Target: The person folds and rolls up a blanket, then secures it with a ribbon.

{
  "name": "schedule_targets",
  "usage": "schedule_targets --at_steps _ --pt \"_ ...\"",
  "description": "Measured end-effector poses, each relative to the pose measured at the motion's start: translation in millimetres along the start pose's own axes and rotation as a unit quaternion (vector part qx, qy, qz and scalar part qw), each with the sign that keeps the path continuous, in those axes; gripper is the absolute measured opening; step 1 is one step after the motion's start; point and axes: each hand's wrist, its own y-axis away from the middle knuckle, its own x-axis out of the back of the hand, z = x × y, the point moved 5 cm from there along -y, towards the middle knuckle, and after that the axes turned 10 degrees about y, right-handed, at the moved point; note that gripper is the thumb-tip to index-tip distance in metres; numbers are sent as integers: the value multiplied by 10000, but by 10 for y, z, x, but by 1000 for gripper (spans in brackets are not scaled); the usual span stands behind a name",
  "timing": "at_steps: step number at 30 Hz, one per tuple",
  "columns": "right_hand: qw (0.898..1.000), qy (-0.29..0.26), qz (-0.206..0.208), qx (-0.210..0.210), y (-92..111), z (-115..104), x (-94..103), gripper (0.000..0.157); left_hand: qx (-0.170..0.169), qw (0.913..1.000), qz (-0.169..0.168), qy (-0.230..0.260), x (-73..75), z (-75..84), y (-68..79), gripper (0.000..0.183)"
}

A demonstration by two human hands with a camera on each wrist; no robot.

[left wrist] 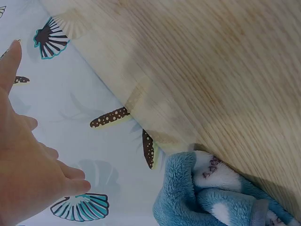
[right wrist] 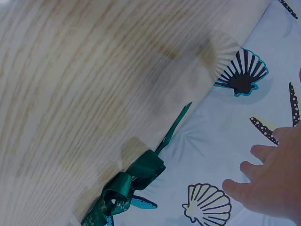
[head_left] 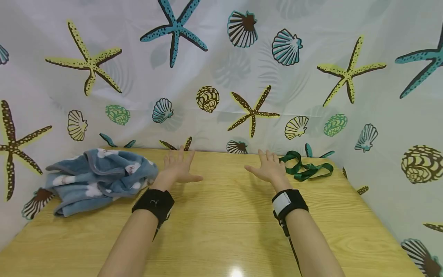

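Observation:
My left hand (head_left: 177,167) is held out over the table with its fingers spread and nothing in it. Beside it on the left lies a crumpled blue fleecy cloth (head_left: 100,179) with white patches, whose edge also shows in the left wrist view (left wrist: 188,197). My right hand (head_left: 270,167), likewise spread and holding nothing, hovers over the table's far right part. Just right of its fingers a dark green ribbon (head_left: 308,169) lies in loose loops. The right wrist view shows that ribbon (right wrist: 141,172) near the table's far edge, apart from the hand.
The light wooden table (head_left: 221,215) stretches beneath both arms. A white curtain (head_left: 207,127) printed with starfish and shells hangs along its far edge and around the sides. Black bands (head_left: 154,204) with cables circle both wrists.

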Motion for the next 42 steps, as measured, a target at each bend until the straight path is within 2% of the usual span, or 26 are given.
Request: schedule_targets --at_steps 3,7,9,11,13,15,17,19,21,24,27,32,38,42 --pt "10000 53 23 33 -10 -16 -33 89 25 10000 81 0 -4 -60 10 100" --pt "9997 23 252 30 -34 -5 -72 85 203 9997 75 -73 14 -152 27 98" --pt "9993 2 374 40 -53 -6 -92 82 326 9993 89 -147 40 -234 42 96" --pt "9989 27 473 51 -73 -22 -104 78 329 9983 282 -397 86 -348 41 92" --pt "9981 110 598 61 -84 -36 -91 68 474 9962 542 -483 162 -473 53 81" --pt "9975 183 684 59 -81 -48 -64 49 687 9926 832 -549 254 -604 80 63" --pt "9971 181 742 58 -78 -72 -39 27 988 9878 1095 -503 348 -762 147 47" --pt "9974 150 699 87 -73 -102 -37 18 1256 9828 1298 -371 419 -931 234 39" --pt "9981 16 613 100 -65 -127 -48 17 1371 9791 1473 -287 467 -1081 329 39" --pt "9979 -187 592 196 -50 -161 -73 12 1321 9766 1682 -240 488 -1263 446 49" --pt "9966 -405 637 314 -40 -191 -100 9 1323 9762 1710 -168 474 -1382 531 61" --pt "9946 -602 698 484 -14 -254 -142 6 1380 9776 1582 -165 429 -1458 578 59" --pt "9944 -525 635 660 19 -318 -206 6 1363 9782 1536 -317 392 -1426 520 30" --pt "9942 -436 646 737 39 -339 -225 6 1318 9758 1722 -290 422 -1393 478 17"
